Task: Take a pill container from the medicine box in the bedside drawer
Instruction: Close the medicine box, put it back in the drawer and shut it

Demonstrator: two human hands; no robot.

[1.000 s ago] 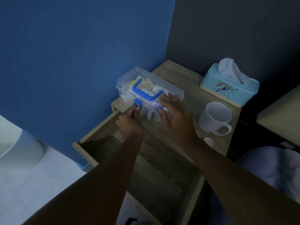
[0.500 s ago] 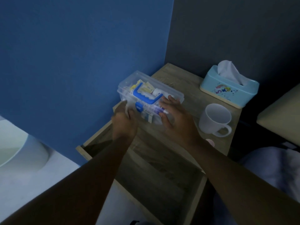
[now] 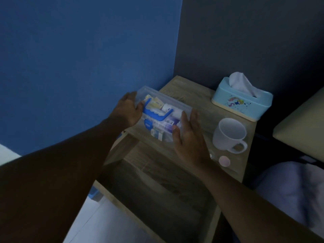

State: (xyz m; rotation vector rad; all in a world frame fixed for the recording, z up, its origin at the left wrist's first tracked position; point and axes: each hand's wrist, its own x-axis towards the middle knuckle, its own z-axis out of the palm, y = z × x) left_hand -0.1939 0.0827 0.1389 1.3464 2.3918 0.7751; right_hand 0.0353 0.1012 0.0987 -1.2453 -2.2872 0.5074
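Observation:
The clear medicine box (image 3: 172, 106) with a blue handle and blue latch sits on top of the wooden bedside table (image 3: 198, 102), lid down, packed with tubes, packets and small containers. My left hand (image 3: 128, 109) grips its left end, thumb on the lid. My right hand (image 3: 188, 135) lies against its right end, fingers flat and together. The drawer (image 3: 157, 186) below is pulled out and dark inside.
A white mug (image 3: 228, 135) stands right of the box, a light-blue tissue box (image 3: 242, 100) behind it. A small pink round object (image 3: 224, 160) lies near the table's front edge. Blue wall at left, dark wall behind, bedding at lower right.
My left hand has left the front latch and slid to the box's left end. My right hand has moved from the lid to the right end.

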